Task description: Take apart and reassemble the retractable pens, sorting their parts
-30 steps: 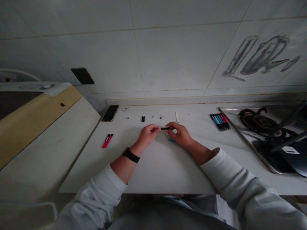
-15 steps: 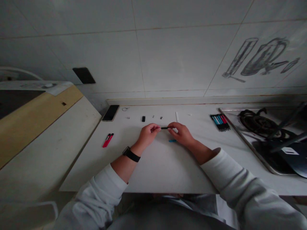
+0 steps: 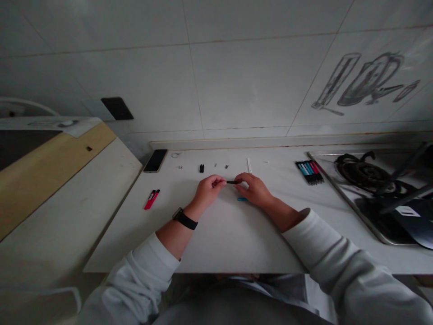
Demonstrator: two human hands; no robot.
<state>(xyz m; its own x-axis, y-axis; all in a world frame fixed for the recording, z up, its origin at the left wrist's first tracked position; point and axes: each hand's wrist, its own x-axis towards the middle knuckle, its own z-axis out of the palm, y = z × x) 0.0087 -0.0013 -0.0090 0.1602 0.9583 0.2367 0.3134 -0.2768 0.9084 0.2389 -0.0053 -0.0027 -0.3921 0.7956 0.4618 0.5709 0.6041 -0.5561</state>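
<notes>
Risk of dropping black rod (image 3: pixel 231 182), pinched at one end by left hand (image 3: pixel 209 188) and at other by right hand (image 3: pixel 254 188) over white tabletop (image 3: pixel 223 239), through uneven grip; also of nudging blue piece (image 3: pixel 241 199) beside right hand.

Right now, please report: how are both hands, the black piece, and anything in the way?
Left hand, right hand: pinching black piece at opposite ends. Blue piece partly hidden by right hand. Nothing seen blocking black piece.

I see a phone (image 3: pixel 155 161) on the counter (image 3: pixel 219 243), a burner (image 3: pixel 367 175) far right, drawings (image 3: pixel 358 90) on the wall (image 3: pixel 243 85).
</notes>
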